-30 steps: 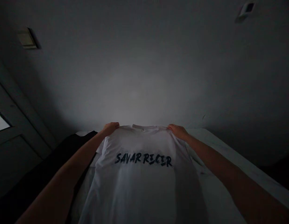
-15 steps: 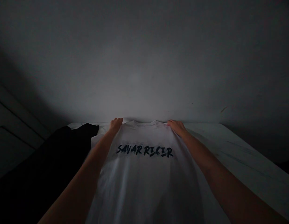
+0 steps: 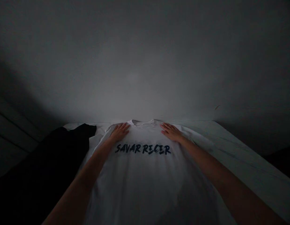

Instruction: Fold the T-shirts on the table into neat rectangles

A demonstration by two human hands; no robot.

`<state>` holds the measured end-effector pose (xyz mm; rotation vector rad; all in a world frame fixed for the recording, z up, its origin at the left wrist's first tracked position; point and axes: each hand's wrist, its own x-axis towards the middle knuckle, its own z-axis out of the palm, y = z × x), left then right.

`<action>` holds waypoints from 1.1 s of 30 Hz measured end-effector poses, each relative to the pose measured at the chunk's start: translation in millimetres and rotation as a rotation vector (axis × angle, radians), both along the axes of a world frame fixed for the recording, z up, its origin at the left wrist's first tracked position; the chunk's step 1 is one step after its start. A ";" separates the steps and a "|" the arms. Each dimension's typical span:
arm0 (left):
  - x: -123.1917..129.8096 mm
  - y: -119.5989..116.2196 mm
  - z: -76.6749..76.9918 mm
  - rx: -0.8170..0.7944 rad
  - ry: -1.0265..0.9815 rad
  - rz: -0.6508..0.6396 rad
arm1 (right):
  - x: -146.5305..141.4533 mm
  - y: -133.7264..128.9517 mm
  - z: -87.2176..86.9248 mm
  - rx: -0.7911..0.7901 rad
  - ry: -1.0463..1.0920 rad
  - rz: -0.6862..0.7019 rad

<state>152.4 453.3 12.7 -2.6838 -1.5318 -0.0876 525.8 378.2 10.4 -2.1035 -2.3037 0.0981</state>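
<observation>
A white cotton T-shirt lies spread on a pale flat surface, collar away from the person, before a grey wall. A black garment lies just to its left. The left hand and right hand rest on the shirt, either side of the collar, above the printed lettering.

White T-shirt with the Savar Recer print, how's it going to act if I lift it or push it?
The white T-shirt will probably hang floppy when lifted, since it drapes softly over the pale surface with gentle ripples. It looks light for its size. Pushed, it would likely bunch or slide, though the left hand and right hand pressing flat may hold it.
</observation>
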 end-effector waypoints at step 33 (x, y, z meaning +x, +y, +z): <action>91.0 33.9 22.8 0.012 -0.366 0.554 | -90.7 79.6 30.5 0.238 0.162 -0.444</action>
